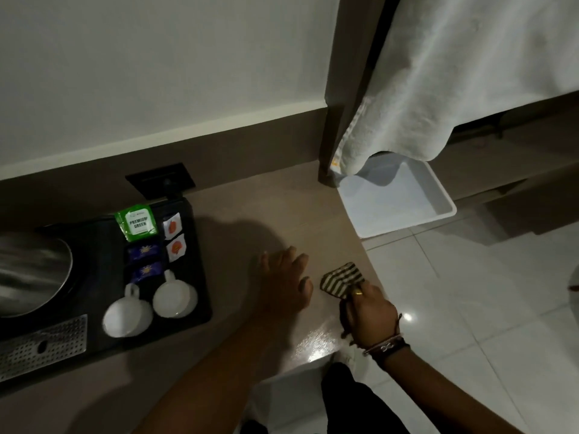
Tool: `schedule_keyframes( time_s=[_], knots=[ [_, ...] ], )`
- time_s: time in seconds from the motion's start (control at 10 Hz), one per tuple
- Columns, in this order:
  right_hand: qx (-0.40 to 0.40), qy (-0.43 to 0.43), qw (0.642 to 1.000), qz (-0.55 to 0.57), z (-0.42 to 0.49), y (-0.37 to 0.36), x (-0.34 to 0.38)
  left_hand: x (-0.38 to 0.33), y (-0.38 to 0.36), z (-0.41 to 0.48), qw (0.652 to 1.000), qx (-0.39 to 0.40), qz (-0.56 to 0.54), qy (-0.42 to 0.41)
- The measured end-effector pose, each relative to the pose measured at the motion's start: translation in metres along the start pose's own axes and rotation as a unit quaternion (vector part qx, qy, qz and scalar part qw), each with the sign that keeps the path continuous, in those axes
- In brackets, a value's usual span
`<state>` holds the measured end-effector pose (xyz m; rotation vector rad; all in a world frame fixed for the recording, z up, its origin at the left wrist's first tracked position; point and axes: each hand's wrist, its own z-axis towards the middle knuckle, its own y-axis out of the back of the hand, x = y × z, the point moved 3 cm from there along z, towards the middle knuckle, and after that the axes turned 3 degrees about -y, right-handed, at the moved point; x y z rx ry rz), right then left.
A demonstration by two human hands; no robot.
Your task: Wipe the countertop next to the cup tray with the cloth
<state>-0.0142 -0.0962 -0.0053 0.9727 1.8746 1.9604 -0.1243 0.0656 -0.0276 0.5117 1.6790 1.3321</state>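
A striped black-and-white cloth [343, 278] lies bunched on the beige countertop [266, 208] near its right edge. My right hand [368, 314] grips the cloth from the near side, a ring on one finger and bracelets on the wrist. My left hand [283, 277] rests flat on the countertop, fingers spread, just left of the cloth and holding nothing. The black cup tray [200, 267] sits to the left, carrying two white cups [128, 314] turned upside down and several tea and sugar packets [136, 223].
A steel kettle [31, 270] stands at the tray's left end above a perforated metal grille [44, 343]. A black wall socket [159, 180] sits behind the tray. A white towel [454, 73] hangs at the upper right over a white bin [435, 189] on the tiled floor.
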Motion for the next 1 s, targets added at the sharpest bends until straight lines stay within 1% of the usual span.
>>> schedule_keyframes(
  time_s=[0.1, 0.2, 0.3, 0.4, 0.5, 0.6, 0.7, 0.8, 0.9, 1.0],
  knots=[
    [-0.014, -0.132, 0.973, 0.187, 0.039, 0.025, -0.044, -0.023, -0.017, 0.049, 0.998, 0.04, 0.037, 0.033],
    [0.012, -0.195, 0.924, 0.329, 0.08, 0.04, -0.079, -0.038, -0.035, 0.075, 0.995, 0.057, 0.067, 0.055],
    [0.08, -0.231, 0.868, 0.432, 0.16, 0.056, -0.122, -0.06, -0.058, 0.096, 0.99, 0.055, 0.073, 0.105],
    [0.122, -0.204, 0.872, 0.428, 0.243, 0.044, -0.137, -0.067, -0.073, 0.095, 0.985, 0.038, 0.071, 0.155],
    [0.164, -0.198, 0.879, 0.402, 0.286, 0.021, -0.132, -0.067, -0.078, 0.094, 0.982, 0.036, 0.072, 0.169],
    [0.262, -0.222, 0.881, 0.326, 0.307, -0.019, -0.124, -0.07, -0.076, 0.097, 0.984, 0.019, 0.052, 0.169],
    [0.227, -0.196, 0.933, 0.199, 0.306, -0.032, -0.126, -0.073, -0.075, 0.096, 0.986, 0.005, 0.037, 0.165],
    [0.152, -0.186, 0.965, 0.108, 0.297, -0.02, -0.119, -0.072, -0.072, 0.097, 0.984, 0.008, 0.031, 0.175],
    [0.047, -0.168, 0.98, 0.095, 0.265, 0.022, -0.116, -0.074, -0.062, 0.102, 0.978, 0.079, 0.052, 0.183],
    [-0.061, -0.1, 0.969, 0.218, 0.234, 0.058, -0.111, -0.07, -0.042, 0.097, 0.982, 0.074, 0.061, 0.162]
  ],
)
